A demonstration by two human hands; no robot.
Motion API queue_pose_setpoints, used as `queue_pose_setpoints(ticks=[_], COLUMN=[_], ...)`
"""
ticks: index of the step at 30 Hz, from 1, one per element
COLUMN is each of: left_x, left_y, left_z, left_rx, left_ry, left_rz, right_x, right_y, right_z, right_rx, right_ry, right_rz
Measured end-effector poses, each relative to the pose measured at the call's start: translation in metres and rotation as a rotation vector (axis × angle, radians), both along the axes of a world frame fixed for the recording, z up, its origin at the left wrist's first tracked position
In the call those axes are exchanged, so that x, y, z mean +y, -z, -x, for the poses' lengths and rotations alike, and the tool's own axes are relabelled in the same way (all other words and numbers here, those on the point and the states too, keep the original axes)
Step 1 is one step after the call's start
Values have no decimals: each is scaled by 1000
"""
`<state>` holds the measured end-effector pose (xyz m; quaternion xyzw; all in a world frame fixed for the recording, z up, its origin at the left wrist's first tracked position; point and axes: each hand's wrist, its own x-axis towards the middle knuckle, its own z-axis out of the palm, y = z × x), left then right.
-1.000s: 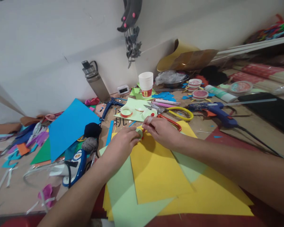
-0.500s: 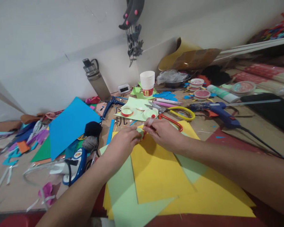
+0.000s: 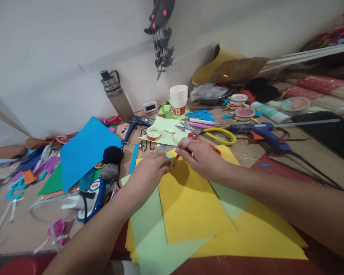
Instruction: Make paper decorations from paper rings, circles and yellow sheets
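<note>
My left hand [image 3: 154, 168] is closed on a small round pale-green piece with a red edge [image 3: 170, 158], mostly covered by my fingers, low over the yellow paper [image 3: 195, 202]. In my right hand [image 3: 199, 156] is a red marker with a whitish barrel [image 3: 187, 141], its tip pointing down beside the round piece. Whether the tip touches it, I cannot tell. Pale-green sheets [image 3: 149, 229] lie among the yellow ones. Just beyond my hands, a red-edged ring [image 3: 154, 133] sits on a light-green sheet [image 3: 163, 125].
Yellow-handled scissors [image 3: 220, 135] and a blue glue gun [image 3: 269, 137] lie to the right. Stacked paper cups [image 3: 178, 100] and a grey bottle [image 3: 119, 101] stand at the back. On the left are a blue sheet [image 3: 87, 152], black yarn [image 3: 112, 156] and paper scraps.
My right hand has shifted slightly right with the marker, leaving a small gap from the left fingers. My left hand stays nearly in place with the round piece.
</note>
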<state>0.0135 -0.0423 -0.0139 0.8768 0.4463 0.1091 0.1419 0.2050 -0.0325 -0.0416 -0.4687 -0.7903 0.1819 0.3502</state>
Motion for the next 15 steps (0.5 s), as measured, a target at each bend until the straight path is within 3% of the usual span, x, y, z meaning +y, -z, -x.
queue_pose_setpoints(ticks=[4,15], left_x=[0,6], left_y=[2,1], left_z=[1,3], left_rx=[5,-27], left_ry=[-32,72], left_rz=[-1,47], right_x=[-3,-15], right_y=[-1,-4], right_z=[0,5], right_rx=[2,26], right_ry=[-10,-139], right_rz=[-2,35])
